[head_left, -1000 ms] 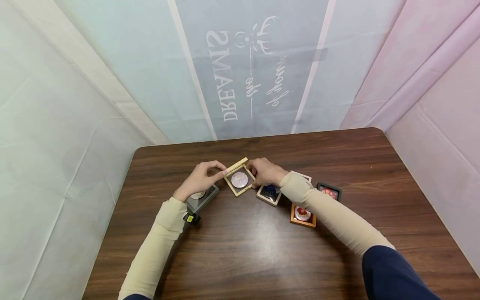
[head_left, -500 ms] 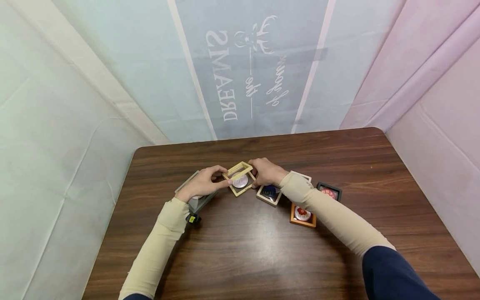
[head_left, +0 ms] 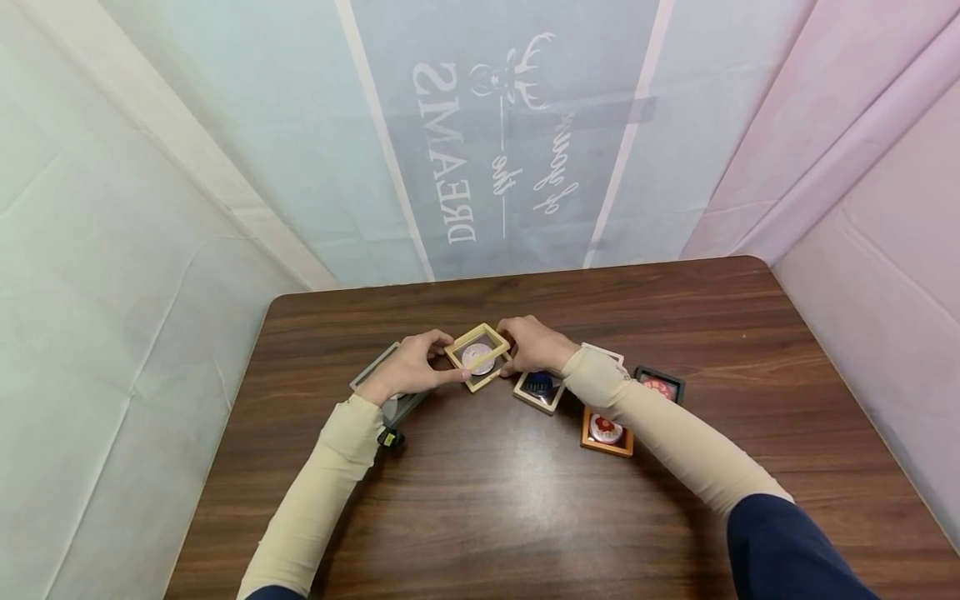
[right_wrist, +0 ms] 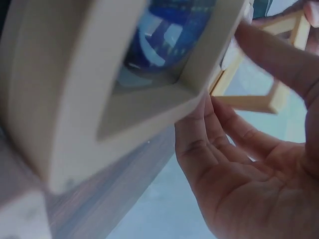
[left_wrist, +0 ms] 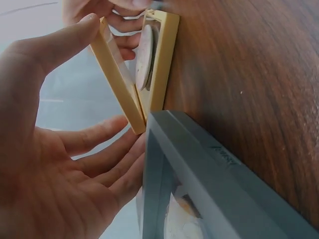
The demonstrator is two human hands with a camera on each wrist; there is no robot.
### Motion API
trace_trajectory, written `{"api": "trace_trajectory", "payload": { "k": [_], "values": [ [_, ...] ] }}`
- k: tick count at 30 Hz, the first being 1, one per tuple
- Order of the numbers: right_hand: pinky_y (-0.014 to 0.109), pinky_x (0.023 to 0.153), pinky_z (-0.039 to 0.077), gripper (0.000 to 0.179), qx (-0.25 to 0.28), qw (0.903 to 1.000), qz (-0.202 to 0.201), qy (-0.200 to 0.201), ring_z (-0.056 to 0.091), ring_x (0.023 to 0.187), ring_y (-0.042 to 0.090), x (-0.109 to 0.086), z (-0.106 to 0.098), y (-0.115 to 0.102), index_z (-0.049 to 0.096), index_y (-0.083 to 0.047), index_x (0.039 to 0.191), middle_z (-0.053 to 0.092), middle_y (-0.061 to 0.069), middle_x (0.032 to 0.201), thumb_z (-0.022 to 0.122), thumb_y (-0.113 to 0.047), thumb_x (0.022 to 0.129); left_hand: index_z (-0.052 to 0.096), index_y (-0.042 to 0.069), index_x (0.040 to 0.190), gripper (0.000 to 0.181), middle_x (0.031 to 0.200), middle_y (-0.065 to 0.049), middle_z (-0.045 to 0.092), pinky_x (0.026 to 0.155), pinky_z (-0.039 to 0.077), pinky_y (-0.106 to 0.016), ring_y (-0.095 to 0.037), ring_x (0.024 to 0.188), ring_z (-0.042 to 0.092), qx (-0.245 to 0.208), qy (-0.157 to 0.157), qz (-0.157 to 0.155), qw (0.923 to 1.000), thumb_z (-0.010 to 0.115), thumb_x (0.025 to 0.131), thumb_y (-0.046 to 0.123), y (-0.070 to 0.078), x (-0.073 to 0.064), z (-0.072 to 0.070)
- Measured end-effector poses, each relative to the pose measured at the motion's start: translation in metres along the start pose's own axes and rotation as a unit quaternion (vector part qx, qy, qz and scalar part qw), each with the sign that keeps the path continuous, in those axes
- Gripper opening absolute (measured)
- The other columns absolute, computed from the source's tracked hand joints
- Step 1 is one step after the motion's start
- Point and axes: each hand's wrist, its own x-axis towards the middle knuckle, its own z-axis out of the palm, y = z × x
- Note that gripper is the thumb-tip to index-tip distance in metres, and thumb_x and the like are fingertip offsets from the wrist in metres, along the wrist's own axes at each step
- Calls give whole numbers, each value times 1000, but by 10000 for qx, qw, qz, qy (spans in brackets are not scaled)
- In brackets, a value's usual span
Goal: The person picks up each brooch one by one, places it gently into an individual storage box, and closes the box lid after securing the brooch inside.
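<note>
A pale yellow hinged display case (head_left: 495, 357) stands partly open at the table's middle, a round light-coloured badge (head_left: 476, 357) inside. My left hand (head_left: 411, 364) pinches its raised lid (left_wrist: 115, 82), thumb on one edge and fingers by the hinge side. In the left wrist view the lid leans at a narrow angle to the base (left_wrist: 167, 59). My right hand (head_left: 534, 343) holds the right side of the base; its fingertips are partly hidden. Close to the right hand lies a cream case (right_wrist: 149, 112) with a blue badge (right_wrist: 172, 35).
Under the left hand is a grey case (left_wrist: 214, 169). An orange case (head_left: 606, 448) with a red-and-white badge and a black case (head_left: 678, 388) lie to the right, near the right forearm. Another white frame (head_left: 606, 351) is partly covered by that arm. A fabric backdrop (head_left: 525, 242) hangs behind the table.
The yellow case's lid has swung down from nearly upright toward its base, moved by my left hand, which has shifted slightly right. My right hand has stayed at the case's right side.
</note>
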Motion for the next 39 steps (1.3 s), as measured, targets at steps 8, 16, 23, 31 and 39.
{"api": "trace_trajectory", "payload": {
  "k": [8,16,23,31,39],
  "values": [
    [38,85,61,52,48,9997,-239,38,72,95,20,-4,-6,1,68,-1,131,75,11,114,87,-30,92,53,2,153,90,141,-15,63,105,55,-46,-30,126,63,473,91,-94,9988,87,86,53,2,6,4],
    [41,91,61,52,94,9996,-248,-71,73,103,22,-2,-5,5,70,-4,130,76,10,116,88,-31,91,56,3,150,93,133,-11,66,100,56,-45,-27,118,65,834,206,72,9963,91,81,55,4,8,8],
    [40,91,61,50,75,9999,-59,-36,74,103,21,-2,-2,4,72,-5,126,77,10,113,92,-28,87,58,1,148,99,135,-15,66,101,56,-45,-28,119,65,1228,317,46,9919,94,75,59,8,10,16],
    [41,87,60,48,-91,9999,77,16,72,97,21,-1,-1,2,73,-6,119,76,9,109,95,-28,83,58,-1,149,104,128,-15,66,98,57,-44,-26,114,64,1371,447,11,9895,97,72,57,10,9,20],
    [40,84,60,43,-148,9998,70,82,71,92,20,2,-1,1,74,-7,110,76,7,103,98,-25,79,60,-2,147,103,126,-15,68,94,58,-41,-25,109,66,1376,625,53,9885,99,70,53,11,6,24]
  ]
}}
